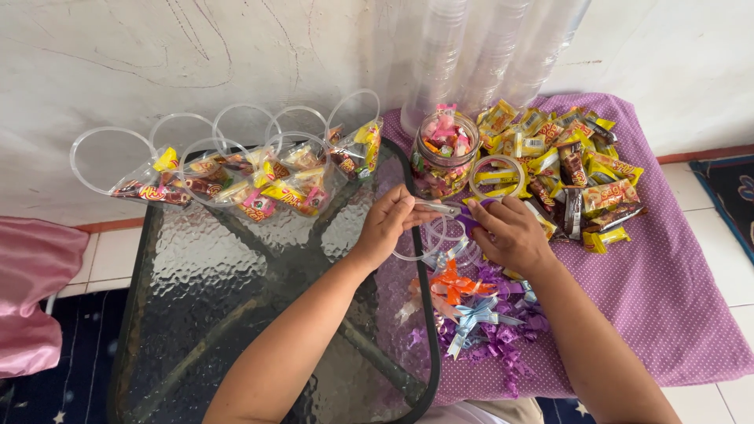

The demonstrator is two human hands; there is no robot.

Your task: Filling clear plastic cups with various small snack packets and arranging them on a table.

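Note:
My left hand [389, 224] and my right hand [510, 233] meet over the seam between the glass table [236, 314] and the purple cloth [675, 298]. The left hand's fingers are closed on the rim of a clear plastic cup [428, 239] lying on its side between the hands. In the pinched fingers of my right hand is a purple ribbon piece [471, 220]. A thin silvery strip [438, 207] runs from it to the left fingertips. What exactly the strip is, I cannot tell. Just below the hands lies a heap of ribbon bows [471, 314] in orange, pale blue and purple.
Several clear cups filled with sweets [259, 184] lie in rows at the back of the glass table. A jar of candy [444, 153], an empty clear cup [496, 177] and a pile of wrapped snacks [573, 173] sit on the cloth. Tall stacks of cups [487, 55] lean on the wall. Pink fabric [31, 298] is at left.

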